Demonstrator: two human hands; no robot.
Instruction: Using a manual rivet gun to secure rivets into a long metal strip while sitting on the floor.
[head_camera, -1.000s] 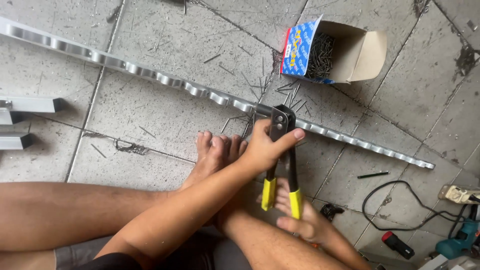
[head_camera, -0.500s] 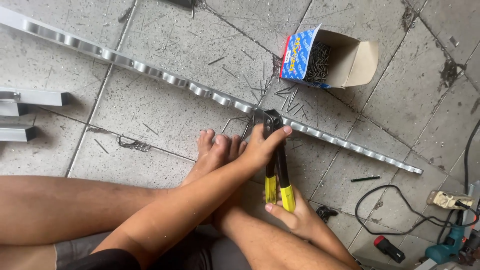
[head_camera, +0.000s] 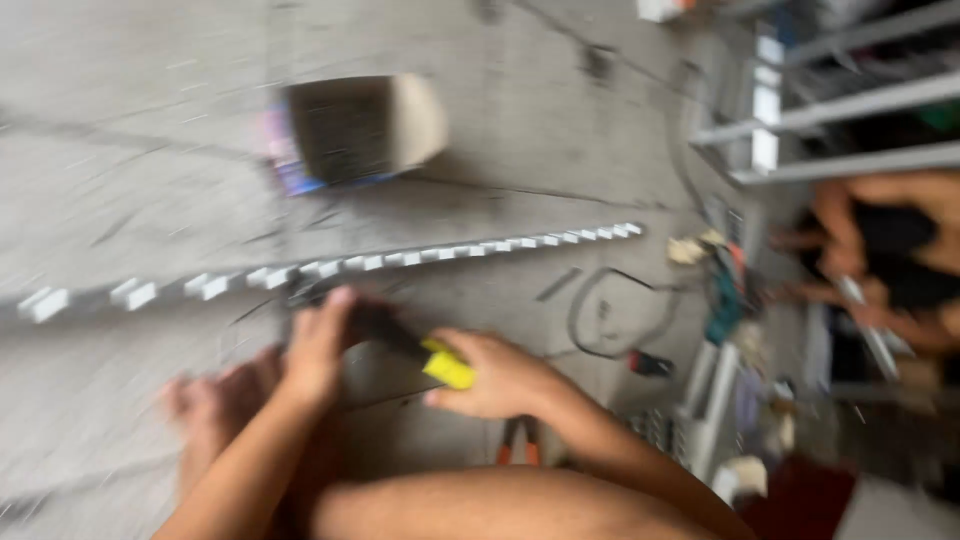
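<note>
Here the view is blurred, yet both hands clearly share one tool: a rivet gun (head_camera: 400, 345) with black body and yellow-tipped handles, lying low over the concrete floor (head_camera: 150, 130). The left hand (head_camera: 318, 345) wraps its fingers closed around the tool's head end, just beside a long notched metal strip (head_camera: 400, 260) that runs across the floor. The right hand (head_camera: 495, 375) grips the yellow handle end, fingers curled shut on it. A bare foot (head_camera: 215, 400) rests beside the left hand. Beyond the strip an open cardboard box (head_camera: 355, 130) lies on its side. To the right lie a dark cable (head_camera: 590, 310) and metal framing (head_camera: 830, 110).
</note>
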